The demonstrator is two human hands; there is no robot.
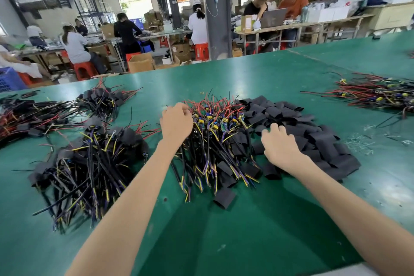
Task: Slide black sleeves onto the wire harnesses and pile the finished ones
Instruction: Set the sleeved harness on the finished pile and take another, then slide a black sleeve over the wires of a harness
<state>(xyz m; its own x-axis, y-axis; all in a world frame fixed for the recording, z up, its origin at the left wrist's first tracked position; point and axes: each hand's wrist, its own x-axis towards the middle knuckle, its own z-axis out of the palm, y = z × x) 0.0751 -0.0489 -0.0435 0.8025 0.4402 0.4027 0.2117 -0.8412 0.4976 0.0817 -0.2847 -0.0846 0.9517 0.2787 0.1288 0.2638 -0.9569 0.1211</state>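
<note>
Green matting covers the worktable (257,231), where both bare forearms reach forward. The only containers in view stand off the table: a blue plastic crate (9,79) at the far left edge and an open cardboard box (140,63) on the floor beyond, and what either holds cannot be seen. On the table lie two heaps of bare harnesses: the centre harness pile (212,139), with small circuit boards and red, yellow and purple leads, and a second harness pile (378,94) well apart at the right. Touching the centre pile's right side is one broad heap of black sleeves (313,132), too many to count, with one single loose sleeve (224,197) lying just in front. Finished, sleeved harnesses sit on the left in two groups: a near finished pile (89,161) and a longer far spread (44,114) behind it. The left hand (175,122) is dug into the centre pile's red wire ends, fingers curled; whether they clasp a harness cannot be told. The right hand (280,144) rests on the sleeve heap with bent fingers, and whether it pinches a sleeve cannot be told either.
</note>
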